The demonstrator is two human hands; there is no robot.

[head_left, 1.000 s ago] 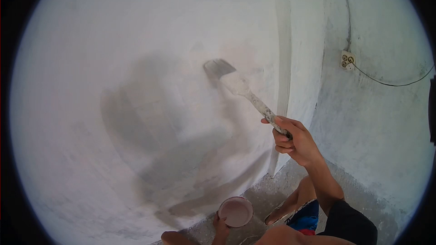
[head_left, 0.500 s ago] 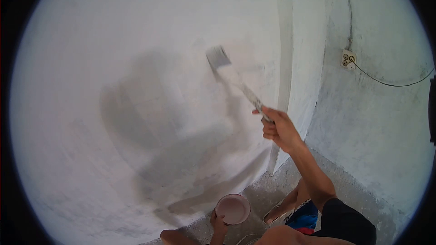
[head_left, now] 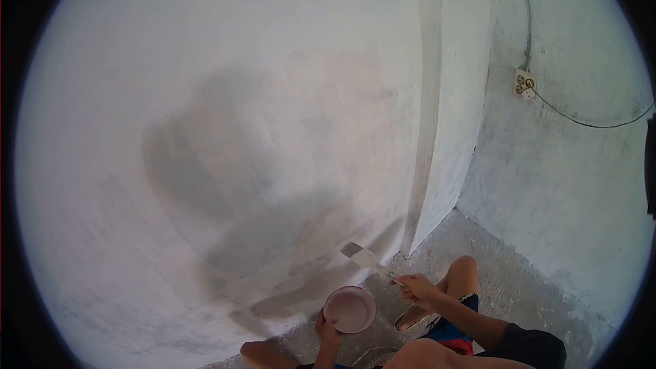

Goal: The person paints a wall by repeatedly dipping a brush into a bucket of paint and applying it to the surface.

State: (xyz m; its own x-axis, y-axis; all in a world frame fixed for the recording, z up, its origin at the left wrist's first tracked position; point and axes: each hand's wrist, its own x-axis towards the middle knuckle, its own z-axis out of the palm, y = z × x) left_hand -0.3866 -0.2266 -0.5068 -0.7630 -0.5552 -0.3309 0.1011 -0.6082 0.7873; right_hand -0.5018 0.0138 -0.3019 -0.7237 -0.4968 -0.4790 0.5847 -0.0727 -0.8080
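My right hand point(head_left: 417, 290) is closed round the handle of a wide paintbrush point(head_left: 364, 257), whose dark bristles point up and left, overlapping the lower wall in this view. Just below and left of the brush is a round bowl point(head_left: 350, 309) with a reddish rim, holding pale pinkish paint. My left hand point(head_left: 329, 329) grips the bowl's left side, thumb over the rim and fingers hidden beneath. Ahead stands a whitish wall point(head_left: 294, 109) with faint pinkish, damp-looking patches around its middle.
To the right, a protruding wall edge point(head_left: 425, 116) meets a second wall carrying a socket block point(head_left: 525, 85) with a cable point(head_left: 588, 125) plugged in. My bent legs point(head_left: 462, 277) rest over a paint-speckled concrete floor point(head_left: 526, 287). My shadow falls on the wall.
My right hand has brought the paintbrush down from the middle of the wall to near the bowl. The left hand and bowl have barely moved.
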